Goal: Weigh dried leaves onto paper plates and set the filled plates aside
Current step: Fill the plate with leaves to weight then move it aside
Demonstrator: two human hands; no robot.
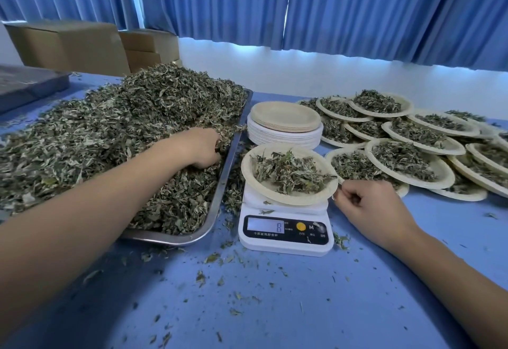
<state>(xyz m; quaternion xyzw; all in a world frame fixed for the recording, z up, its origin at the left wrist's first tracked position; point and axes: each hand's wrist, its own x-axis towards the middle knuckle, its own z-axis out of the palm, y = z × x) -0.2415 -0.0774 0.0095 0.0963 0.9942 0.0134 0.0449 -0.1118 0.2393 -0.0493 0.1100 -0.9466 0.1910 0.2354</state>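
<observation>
Plate (277,197) sits flat on the scale (286,238) between our hands; left hand (202,146) clutches leaves (110,134), right hand (368,204) curls beside its rim, grip unclear.

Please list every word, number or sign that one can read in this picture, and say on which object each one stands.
"8" (slightly blurred): on the lit display of the white scale.
"M": on the scale's dark button panel, right of the yellow button.
Line of characters under the display: too blurred to read.
Small labels under the buttons: too small to read.
Cardboard boxes: no text visible.
</observation>
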